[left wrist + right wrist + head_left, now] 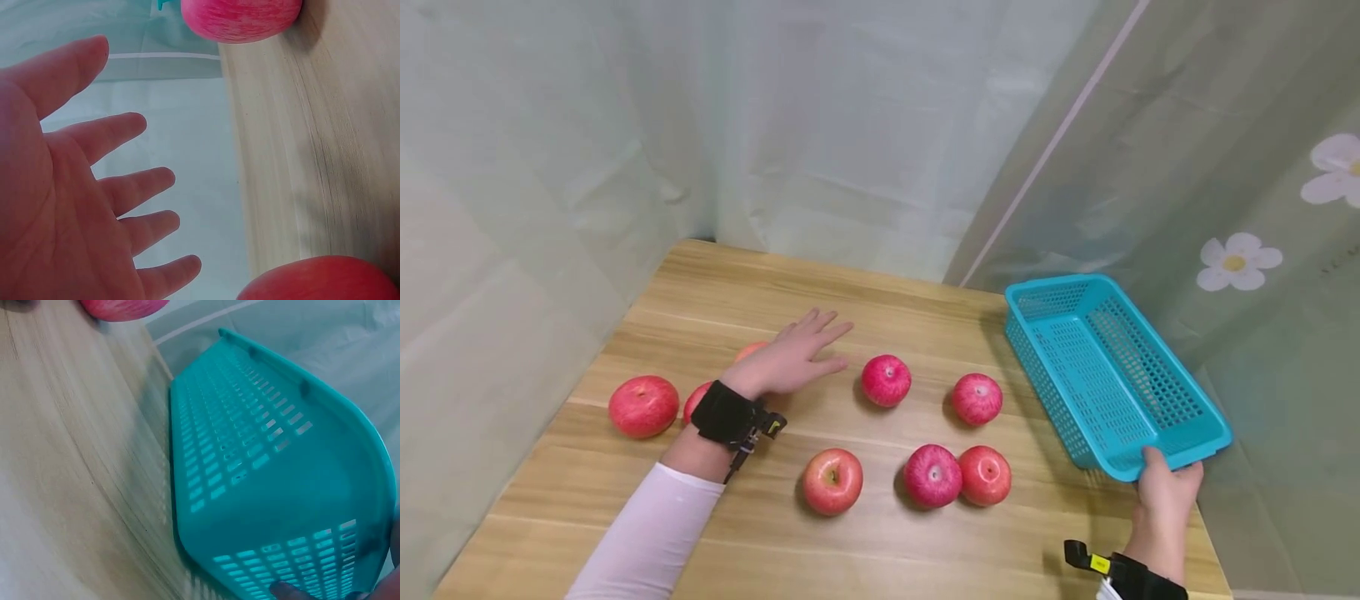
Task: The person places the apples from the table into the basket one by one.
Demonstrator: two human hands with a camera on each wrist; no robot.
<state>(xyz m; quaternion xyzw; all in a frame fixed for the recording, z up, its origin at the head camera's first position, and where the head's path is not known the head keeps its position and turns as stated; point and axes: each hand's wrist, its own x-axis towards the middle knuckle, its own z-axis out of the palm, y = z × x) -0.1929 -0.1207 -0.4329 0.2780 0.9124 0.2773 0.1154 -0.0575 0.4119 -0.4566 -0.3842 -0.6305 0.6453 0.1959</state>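
My left hand (pixel 793 358) is over the wooden table with fingers spread and nothing held; its palm fills the left of the left wrist view. Close beside it lies a pink-red apple (pixel 886 381), with another apple (pixel 751 350) partly hidden behind the hand. A second partly covered apple (pixel 696 402) shows beside the wrist. At the right, my right hand (pixel 1167 487) grips the near rim of a blue perforated plastic basket (pixel 1060 408), thumb over the edge. The basket's bare bottom shows. In the right wrist view, fingers (pixel 290 591) touch its end wall.
A large red apple (pixel 643 406) lies at the table's left. Further apples lie mid-table: one pink-red (pixel 977 399), one yellowish-red (pixel 832 482), and a touching pair, pink (pixel 932 476) and red (pixel 985 476). Plastic curtains (pixel 865 125) hang behind the table (pixel 880 550).
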